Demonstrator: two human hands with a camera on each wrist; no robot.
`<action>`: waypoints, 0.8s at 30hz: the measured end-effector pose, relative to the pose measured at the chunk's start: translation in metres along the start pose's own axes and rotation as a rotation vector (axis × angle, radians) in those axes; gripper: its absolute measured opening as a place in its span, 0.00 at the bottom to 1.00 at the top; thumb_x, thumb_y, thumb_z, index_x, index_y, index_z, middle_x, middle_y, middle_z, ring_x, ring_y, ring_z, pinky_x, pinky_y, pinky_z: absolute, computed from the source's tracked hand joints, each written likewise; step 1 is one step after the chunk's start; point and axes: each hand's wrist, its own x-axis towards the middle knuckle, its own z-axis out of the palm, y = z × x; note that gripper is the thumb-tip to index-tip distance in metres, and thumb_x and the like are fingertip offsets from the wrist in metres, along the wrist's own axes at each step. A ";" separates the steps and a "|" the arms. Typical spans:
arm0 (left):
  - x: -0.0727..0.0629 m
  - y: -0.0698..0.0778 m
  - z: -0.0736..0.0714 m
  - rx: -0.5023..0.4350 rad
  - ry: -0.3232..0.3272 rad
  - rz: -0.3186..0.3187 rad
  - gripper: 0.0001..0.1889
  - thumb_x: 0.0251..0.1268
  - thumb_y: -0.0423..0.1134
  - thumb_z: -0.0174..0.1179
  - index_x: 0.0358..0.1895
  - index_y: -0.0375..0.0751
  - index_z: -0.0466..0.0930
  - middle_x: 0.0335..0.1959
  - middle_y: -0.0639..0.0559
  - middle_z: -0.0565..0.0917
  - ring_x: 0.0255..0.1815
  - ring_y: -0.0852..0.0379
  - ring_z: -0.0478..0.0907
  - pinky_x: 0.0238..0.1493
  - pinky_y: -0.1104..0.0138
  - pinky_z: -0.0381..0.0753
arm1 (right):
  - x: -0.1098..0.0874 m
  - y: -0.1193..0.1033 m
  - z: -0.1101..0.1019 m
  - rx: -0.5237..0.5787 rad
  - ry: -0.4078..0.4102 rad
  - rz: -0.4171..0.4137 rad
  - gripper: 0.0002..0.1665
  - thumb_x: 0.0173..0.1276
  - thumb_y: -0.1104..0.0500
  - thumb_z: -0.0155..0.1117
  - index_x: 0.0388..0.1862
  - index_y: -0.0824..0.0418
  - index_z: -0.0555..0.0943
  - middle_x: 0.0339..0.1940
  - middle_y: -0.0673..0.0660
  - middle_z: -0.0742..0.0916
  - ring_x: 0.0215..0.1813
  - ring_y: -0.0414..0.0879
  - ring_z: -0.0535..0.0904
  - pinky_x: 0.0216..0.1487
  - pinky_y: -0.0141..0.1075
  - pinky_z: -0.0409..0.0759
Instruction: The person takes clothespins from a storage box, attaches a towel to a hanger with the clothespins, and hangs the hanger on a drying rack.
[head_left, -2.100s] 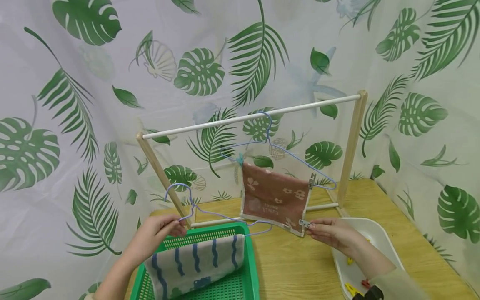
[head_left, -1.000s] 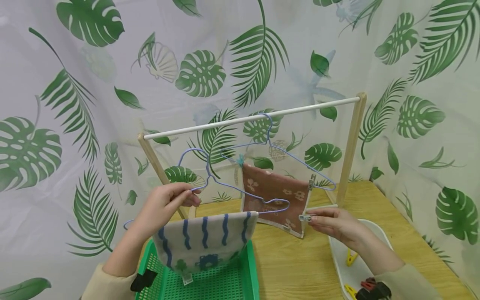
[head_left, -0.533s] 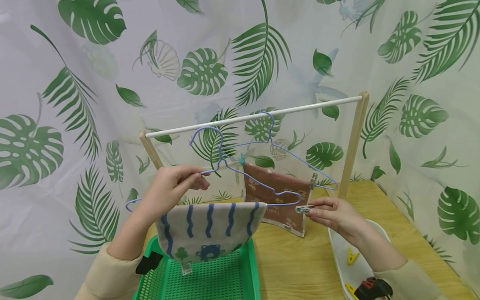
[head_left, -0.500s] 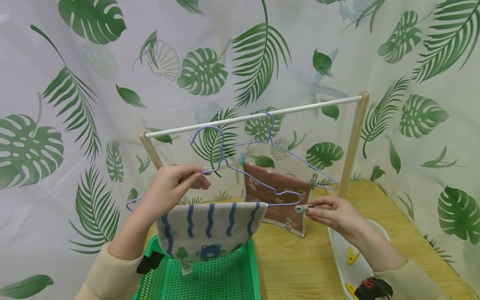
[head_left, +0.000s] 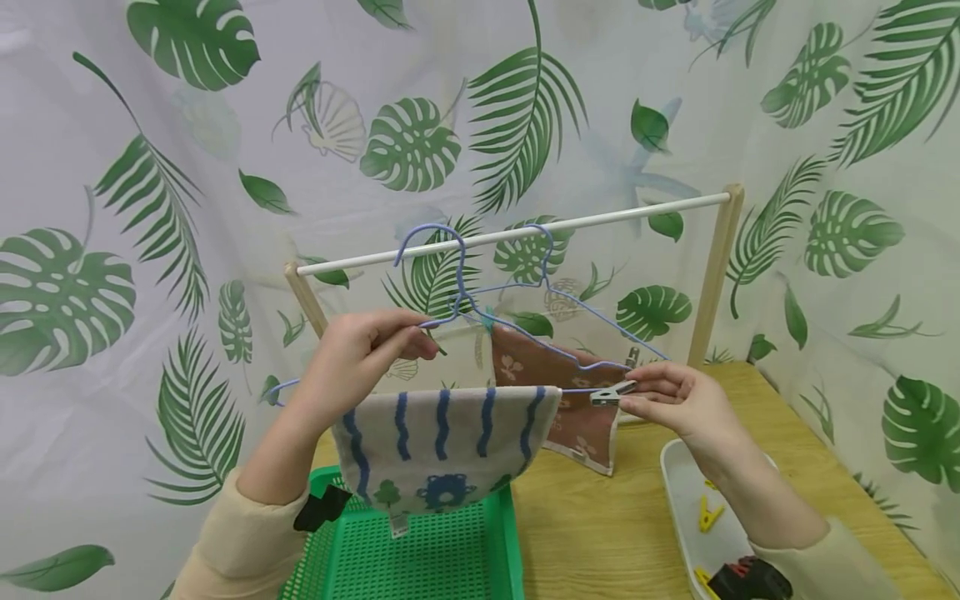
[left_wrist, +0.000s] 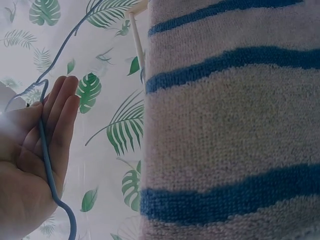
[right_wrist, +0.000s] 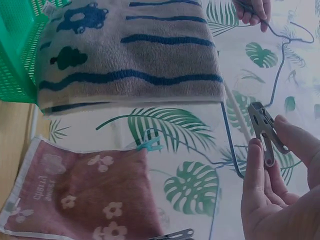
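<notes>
My left hand (head_left: 363, 362) pinches a blue wire hanger (head_left: 462, 271) just left of its neck. Over the hanger's lower bar hangs a white towel with wavy blue stripes (head_left: 442, 433), a blue bear and a tag at its bottom. With thumb and fingers, my right hand (head_left: 686, 408) pinches a grey clothespin (right_wrist: 261, 125) by its handles. In the head view the clothespin overlaps the hanger's right end; whether it touches the wire I cannot tell. Behind, a pink flowered cloth (right_wrist: 85, 195) hangs from another blue hanger (head_left: 592, 315), held by a turquoise clip (right_wrist: 150, 144) and a grey one.
A wooden rack with a white rail (head_left: 637, 214) stands on the table (head_left: 585, 533). Below the towel is a green basket (head_left: 512, 533). At the right, a white tray (head_left: 678, 492) holds yellow clothespins (head_left: 708, 515) and red ones, partly hidden by the right wrist's camera.
My left hand has lifted the hanger and towel out of the basket, up and to the right, its hook now at rail height. My right hand has raised the clothespin toward the hanger's end.
</notes>
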 end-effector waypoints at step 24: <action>0.009 0.005 0.021 -0.177 0.017 0.008 0.13 0.81 0.26 0.55 0.58 0.26 0.85 0.42 0.35 0.93 0.45 0.42 0.93 0.49 0.66 0.93 | -0.024 -0.029 0.031 -0.543 0.309 -0.697 0.28 0.44 0.76 0.87 0.47 0.65 0.89 0.40 0.47 0.93 0.40 0.20 0.85 0.46 0.15 0.83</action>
